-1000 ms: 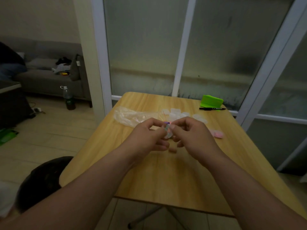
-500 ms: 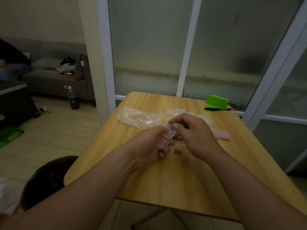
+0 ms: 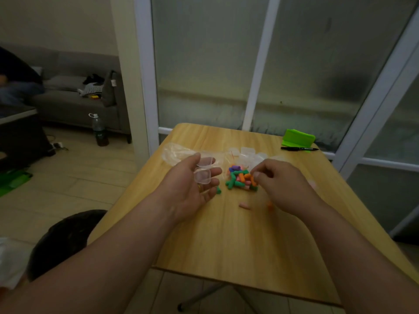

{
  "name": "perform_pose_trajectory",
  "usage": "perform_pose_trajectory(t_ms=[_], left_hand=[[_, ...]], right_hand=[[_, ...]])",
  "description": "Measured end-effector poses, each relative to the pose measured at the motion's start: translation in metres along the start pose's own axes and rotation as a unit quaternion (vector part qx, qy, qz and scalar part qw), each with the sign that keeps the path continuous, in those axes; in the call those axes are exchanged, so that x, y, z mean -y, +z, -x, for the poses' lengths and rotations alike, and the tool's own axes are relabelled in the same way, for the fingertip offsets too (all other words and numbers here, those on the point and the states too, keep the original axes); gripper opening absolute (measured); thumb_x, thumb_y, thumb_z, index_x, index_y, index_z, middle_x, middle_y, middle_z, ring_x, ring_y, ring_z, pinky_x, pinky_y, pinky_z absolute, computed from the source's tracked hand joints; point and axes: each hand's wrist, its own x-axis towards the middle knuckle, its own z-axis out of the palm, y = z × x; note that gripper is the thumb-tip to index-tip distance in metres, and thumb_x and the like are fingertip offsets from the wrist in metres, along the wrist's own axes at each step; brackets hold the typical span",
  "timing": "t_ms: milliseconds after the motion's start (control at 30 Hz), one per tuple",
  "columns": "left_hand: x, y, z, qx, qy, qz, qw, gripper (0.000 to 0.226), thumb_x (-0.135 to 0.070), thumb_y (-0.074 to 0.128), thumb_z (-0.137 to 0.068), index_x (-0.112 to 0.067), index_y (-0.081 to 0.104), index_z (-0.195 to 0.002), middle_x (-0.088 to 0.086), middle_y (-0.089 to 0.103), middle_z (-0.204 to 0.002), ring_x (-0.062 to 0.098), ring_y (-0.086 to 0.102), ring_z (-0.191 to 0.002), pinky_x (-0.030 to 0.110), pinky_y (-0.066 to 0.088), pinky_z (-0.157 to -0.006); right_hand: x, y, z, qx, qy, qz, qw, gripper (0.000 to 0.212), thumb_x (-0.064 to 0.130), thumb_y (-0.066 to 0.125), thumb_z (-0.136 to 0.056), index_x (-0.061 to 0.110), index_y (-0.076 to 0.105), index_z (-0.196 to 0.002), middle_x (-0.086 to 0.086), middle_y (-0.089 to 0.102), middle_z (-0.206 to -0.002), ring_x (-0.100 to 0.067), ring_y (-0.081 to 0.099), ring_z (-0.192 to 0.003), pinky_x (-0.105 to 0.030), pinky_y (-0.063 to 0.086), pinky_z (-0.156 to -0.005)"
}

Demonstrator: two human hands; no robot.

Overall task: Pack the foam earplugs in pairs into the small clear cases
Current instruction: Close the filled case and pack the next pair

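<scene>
Item 1: clear case (image 3: 203,175), lid open, looks empty, held in left hand (image 3: 190,189). Item 2: earplug pile (image 3: 240,179), mixed green/orange/pink/purple, mid counter (image 3: 226,241). Strays: pink earplug (image 3: 244,206) nearer edge; green earplug (image 3: 218,190) beside left hand. Spare cases (image 3: 248,155) clustered behind pile.

Wooden table (image 3: 226,241), light grain. Far right corner: folded green item (image 3: 298,136), black marker (image 3: 299,149) just in front. Frosted glass doors (image 3: 204,64) behind. Left: grey sofa (image 3: 68,105), bottle (image 3: 99,130) on floor. Dark stool (image 3: 65,236) near table.
</scene>
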Motion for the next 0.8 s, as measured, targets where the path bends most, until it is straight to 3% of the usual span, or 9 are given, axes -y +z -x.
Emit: perform_pose_trajectory(t_ms=[100, 267, 433, 533, 633, 800], left_hand=[[0.001, 0.0, 0.0, 0.021, 0.004, 0.003, 1.0, 0.041, -0.038, 0.043, -0.11, -0.011, 0.065, -0.134, 0.016, 0.077, -0.121, 0.026, 0.066, -0.092, 0.037, 0.053, -0.077], [-0.001, 0.0, 0.001, 0.047, 0.007, -0.011, 0.999, 0.041, -0.024, 0.047, -0.104, -0.007, 0.057, -0.14, 0.021, 0.076, -0.12, 0.03, 0.073, -0.091, 0.038, 0.058, -0.082], [0.003, 0.002, -0.004, 0.016, 0.012, -0.038, 0.999, 0.044, -0.032, 0.051, -0.104, -0.005, 0.062, -0.137, 0.012, 0.071, -0.098, 0.017, 0.057, -0.067, 0.03, 0.05, -0.06], [0.003, 0.002, -0.007, 0.006, 0.013, -0.042, 0.999, 0.047, -0.037, 0.052, -0.104, -0.004, 0.062, -0.136, 0.007, 0.066, -0.088, 0.014, 0.052, -0.061, 0.028, 0.044, -0.057], [0.004, 0.002, -0.009, 0.009, 0.008, -0.042, 0.999, 0.045, -0.038, 0.053, -0.104, -0.005, 0.064, -0.132, 0.006, 0.066, -0.085, 0.013, 0.052, -0.058, 0.028, 0.044, -0.055], [0.005, 0.003, -0.008, 0.013, 0.004, -0.05, 0.999, 0.042, -0.038, 0.054, -0.103, -0.006, 0.065, -0.129, 0.006, 0.068, -0.085, 0.013, 0.053, -0.056, 0.027, 0.045, -0.054]], right_hand=[[-0.001, 0.002, 0.001, 0.032, -0.011, 0.046, 0.998, 0.011, 0.025, 0.066, -0.103, 0.03, 0.076, -0.105, 0.016, 0.067, -0.096, -0.001, 0.059, -0.087, -0.022, 0.042, -0.067], [-0.007, 0.004, 0.0, 0.018, 0.003, 0.071, 0.997, 0.013, 0.026, 0.065, -0.103, 0.037, 0.072, -0.101, 0.016, 0.067, -0.098, -0.006, 0.061, -0.094, -0.031, 0.048, -0.075], [-0.006, 0.012, 0.001, 0.002, -0.004, 0.079, 0.997, 0.016, 0.024, 0.067, -0.1, 0.038, 0.069, -0.108, 0.013, 0.068, -0.105, -0.009, 0.06, -0.096, -0.035, 0.052, -0.079], [0.002, 0.018, -0.001, 0.005, -0.018, 0.11, 0.994, 0.025, 0.03, 0.071, -0.098, 0.041, 0.064, -0.119, 0.012, 0.062, -0.109, -0.008, 0.058, -0.096, -0.032, 0.048, -0.073], [0.008, 0.026, -0.004, 0.008, -0.039, 0.144, 0.989, 0.036, 0.031, 0.071, -0.096, 0.046, 0.061, -0.128, 0.012, 0.055, -0.111, -0.01, 0.056, -0.101, -0.034, 0.053, -0.078], [0.008, 0.029, -0.005, 0.01, -0.052, 0.169, 0.984, 0.026, 0.035, 0.069, -0.097, 0.04, 0.068, -0.122, 0.009, 0.055, -0.106, -0.011, 0.056, -0.099, -0.037, 0.054, -0.078]])
